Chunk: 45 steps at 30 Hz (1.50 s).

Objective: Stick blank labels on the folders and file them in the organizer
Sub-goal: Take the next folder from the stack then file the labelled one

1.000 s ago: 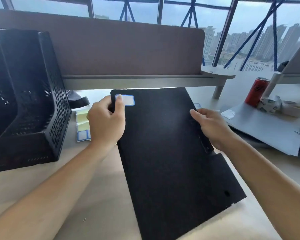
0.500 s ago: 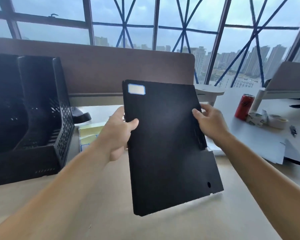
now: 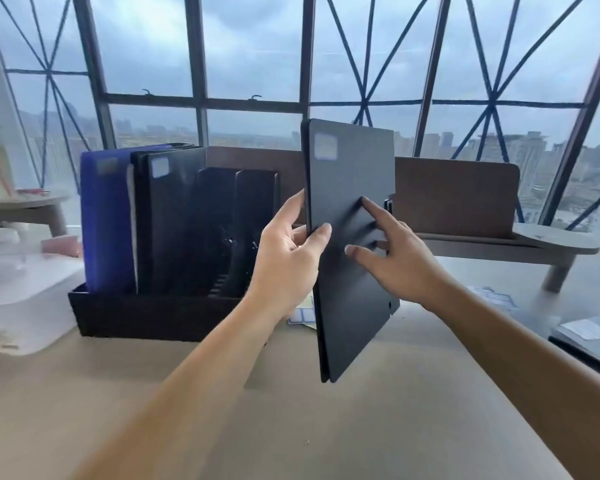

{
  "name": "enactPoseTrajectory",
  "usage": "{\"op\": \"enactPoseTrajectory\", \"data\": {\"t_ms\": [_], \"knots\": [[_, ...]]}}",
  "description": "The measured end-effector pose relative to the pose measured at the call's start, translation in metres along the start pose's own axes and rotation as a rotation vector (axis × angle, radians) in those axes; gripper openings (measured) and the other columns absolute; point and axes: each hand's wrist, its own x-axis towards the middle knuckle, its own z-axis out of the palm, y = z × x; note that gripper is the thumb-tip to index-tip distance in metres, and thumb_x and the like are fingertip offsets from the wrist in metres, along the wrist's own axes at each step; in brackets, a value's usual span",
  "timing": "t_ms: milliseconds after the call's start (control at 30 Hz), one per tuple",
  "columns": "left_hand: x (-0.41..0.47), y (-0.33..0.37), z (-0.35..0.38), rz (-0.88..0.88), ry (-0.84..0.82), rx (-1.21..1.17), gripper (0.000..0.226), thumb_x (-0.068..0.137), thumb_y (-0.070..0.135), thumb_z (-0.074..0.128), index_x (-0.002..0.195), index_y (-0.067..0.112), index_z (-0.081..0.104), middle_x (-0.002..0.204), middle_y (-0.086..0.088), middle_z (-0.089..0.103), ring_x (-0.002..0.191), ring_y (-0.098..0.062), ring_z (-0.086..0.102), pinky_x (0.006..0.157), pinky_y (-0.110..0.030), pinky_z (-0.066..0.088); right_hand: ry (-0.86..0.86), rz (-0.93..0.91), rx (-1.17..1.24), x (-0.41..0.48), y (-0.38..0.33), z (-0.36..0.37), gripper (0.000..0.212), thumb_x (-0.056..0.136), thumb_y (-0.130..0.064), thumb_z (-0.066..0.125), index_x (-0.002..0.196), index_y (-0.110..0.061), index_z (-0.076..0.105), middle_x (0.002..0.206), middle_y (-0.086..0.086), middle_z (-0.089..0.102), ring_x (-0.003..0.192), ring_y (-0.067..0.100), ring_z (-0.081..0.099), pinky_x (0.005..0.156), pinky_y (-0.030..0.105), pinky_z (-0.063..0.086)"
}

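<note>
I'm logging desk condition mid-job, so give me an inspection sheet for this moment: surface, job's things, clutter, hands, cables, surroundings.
Surface: pale desk top.
Job's things: labelled black folder held upright off the desk; organizer holds a blue folder and a labelled dark folder, slots at its right look free; label sheet lies behind the held folder.
Clutter: blurred clear plastic item at left; grey sheet at right edge.
Hands: left hand grips the black folder's left edge; right hand touches its face with straight fingers.
Cables: nothing seen.
Surroundings: brown divider, large windows, city skyline.
</note>
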Motion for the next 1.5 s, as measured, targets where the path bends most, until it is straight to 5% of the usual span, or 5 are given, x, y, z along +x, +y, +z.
{"op": "enactPoseTrajectory", "data": {"t_ms": [233,367,500,667,1500], "knots": [[-0.001,0.055,-0.093,0.266,0.258,0.247,0.043,0.098,0.001,0.053,0.138,0.015,0.05,0.116,0.013,0.069,0.102,0.0,0.067,0.085,-0.011,0.048,-0.06,-0.257,0.279,0.052,-0.115,0.064,0.071,0.087,-0.04,0.063,0.143,-0.059,0.025,0.143,-0.007,0.045,0.125,0.015,0.052,0.107,0.039,0.043],[0.005,0.076,-0.134,0.405,0.357,0.443,0.043,0.098,0.003,0.052,0.14,0.014,0.047,0.126,0.005,0.065,0.105,0.001,0.065,0.087,-0.009,0.046,-0.127,-0.355,0.449,0.073,-0.165,0.095,0.072,0.09,-0.028,0.061,0.145,-0.057,0.026,0.118,-0.027,0.056,0.09,0.003,0.068,0.088,0.041,0.057],[0.011,0.087,-0.171,0.448,0.422,0.527,0.046,0.098,0.004,0.05,0.144,0.01,0.043,0.14,-0.003,0.057,0.117,-0.009,0.062,0.096,-0.016,0.048,-0.211,-0.415,0.536,0.094,-0.21,0.126,0.076,0.088,-0.024,0.061,0.144,-0.06,0.024,0.152,-0.007,0.043,0.137,0.006,0.042,0.098,0.043,0.053],[0.008,0.091,-0.201,0.436,0.473,0.499,0.048,0.098,-0.001,0.045,0.143,0.014,0.042,0.135,-0.007,0.061,0.114,-0.01,0.065,0.1,-0.032,0.052,-0.294,-0.447,0.64,0.111,-0.243,0.154,0.074,0.088,-0.018,0.062,0.147,-0.05,0.03,0.152,-0.005,0.042,0.141,0.008,0.035,0.103,0.044,0.049],[0.045,-0.034,-0.23,0.186,0.423,0.421,0.041,0.098,0.002,0.051,0.126,0.032,0.045,0.131,-0.003,0.062,0.122,-0.009,0.059,0.107,-0.041,0.046,-0.352,-0.157,0.636,0.148,-0.187,0.227,0.073,0.086,-0.023,0.057,0.146,-0.054,0.029,0.127,-0.003,0.061,0.114,0.015,0.061,0.1,0.046,0.051]]}}
